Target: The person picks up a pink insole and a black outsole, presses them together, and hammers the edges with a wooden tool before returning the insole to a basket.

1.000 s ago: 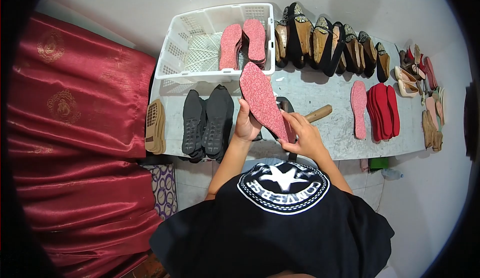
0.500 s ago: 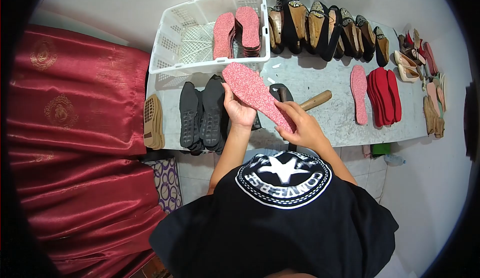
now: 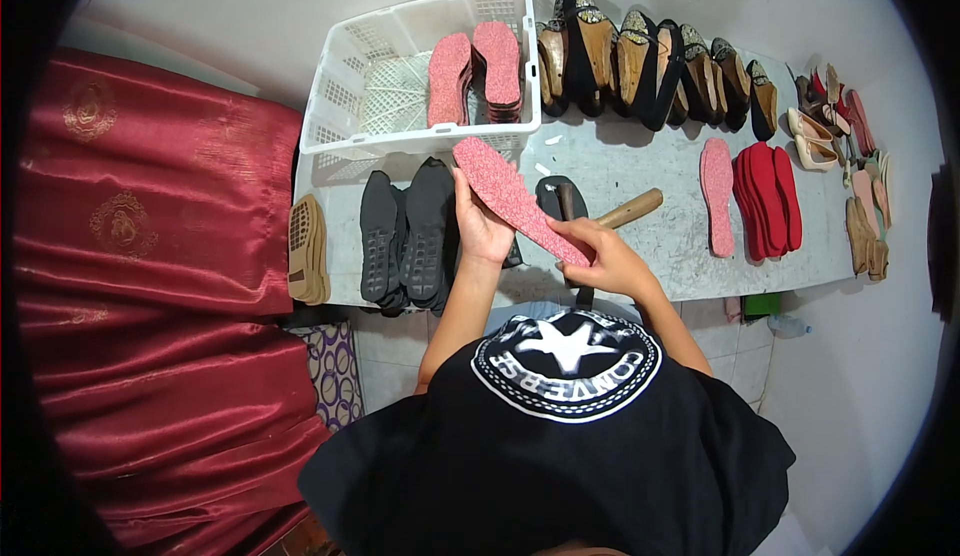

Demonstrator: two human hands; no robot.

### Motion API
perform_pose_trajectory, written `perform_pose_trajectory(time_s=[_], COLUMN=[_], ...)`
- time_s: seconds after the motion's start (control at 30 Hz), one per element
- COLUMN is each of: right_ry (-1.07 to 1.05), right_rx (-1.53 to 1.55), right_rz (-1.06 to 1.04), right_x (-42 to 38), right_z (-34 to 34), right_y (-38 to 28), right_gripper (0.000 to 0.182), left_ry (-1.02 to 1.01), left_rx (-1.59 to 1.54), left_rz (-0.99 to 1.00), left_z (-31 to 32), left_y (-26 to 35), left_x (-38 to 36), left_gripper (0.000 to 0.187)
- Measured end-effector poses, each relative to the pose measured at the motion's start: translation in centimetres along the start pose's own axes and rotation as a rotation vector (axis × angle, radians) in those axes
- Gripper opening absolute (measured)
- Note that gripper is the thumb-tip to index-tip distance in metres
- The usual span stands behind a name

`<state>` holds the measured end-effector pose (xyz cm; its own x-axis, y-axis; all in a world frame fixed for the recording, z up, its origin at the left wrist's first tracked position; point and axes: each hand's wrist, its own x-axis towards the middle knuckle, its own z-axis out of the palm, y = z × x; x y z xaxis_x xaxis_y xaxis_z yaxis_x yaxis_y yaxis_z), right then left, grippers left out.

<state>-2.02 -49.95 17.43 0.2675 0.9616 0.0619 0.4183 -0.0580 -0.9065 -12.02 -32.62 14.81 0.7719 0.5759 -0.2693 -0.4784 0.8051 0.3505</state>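
A pink patterned insole [image 3: 510, 196] is held slantwise above the table, its wide end up and to the left. My left hand [image 3: 484, 228] is closed on its left edge, near the wide end. At the narrow end my right hand [image 3: 606, 259] pinches it between thumb and fingers. Under and behind the insole, a hammer with a wooden handle [image 3: 632, 208] lies on the table, its head partly over a dark sole [image 3: 553, 192]. Black soles [image 3: 428, 226] stand stacked just left of my left hand.
Behind is a white plastic basket [image 3: 318, 116] with stacked pink insoles [image 3: 497, 66]. Black shoes on lasts [image 3: 640, 56] line the back. One pink insole [image 3: 717, 196] and red insoles [image 3: 768, 201] lie to the right. Tan soles [image 3: 308, 246] sit at the left edge, beside a red curtain [image 3: 170, 186].
The held insole has tilted, so its face looks narrower. Both hands keep hold of it and have barely moved. The whole view has shifted slightly.
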Motion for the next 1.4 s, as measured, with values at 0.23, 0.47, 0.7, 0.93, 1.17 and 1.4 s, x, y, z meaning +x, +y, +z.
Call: perform_pose_trajectory(time_s=[0.23,0.47,0.7,0.93,1.17,1.4], right_ry=[-0.271,-0.451,-0.446,-0.319,-0.196,0.018], right_rx=[1.575,2.22,2.262,2.045,1.917,0.726], right_rz=[0.476,0.423,0.438,0.414,0.448,0.438], right_x=[0.8,0.4,0.2,0.0,0.1,0.7], right_z=[-1.1,1.5,2.4,2.3,3.2,1.1], right_y=[2.2,2.0,1.2,1.6,2.1,9.7], right_gripper=[0.051,0.056,0.057,0.054,0.054,0.037], left_ry=[0.042,-0.091,-0.395,-0.331,-0.322,-0.209], left_rx=[0.58,0.328,-0.032,-0.035,-0.142,-0.143], left_rz=[0.1,0.345,0.288,0.22,0.062,-0.06], left_z=[1.9,4.4,4.6,2.5,2.0,-1.5], left_y=[2.1,2.6,2.0,1.7,-1.1,-0.6], left_x=[-0.5,-1.1,0.8,2.3,2.0,2.7], left_gripper=[0.058,0.066,0.043,0.029,0.056,0.061])
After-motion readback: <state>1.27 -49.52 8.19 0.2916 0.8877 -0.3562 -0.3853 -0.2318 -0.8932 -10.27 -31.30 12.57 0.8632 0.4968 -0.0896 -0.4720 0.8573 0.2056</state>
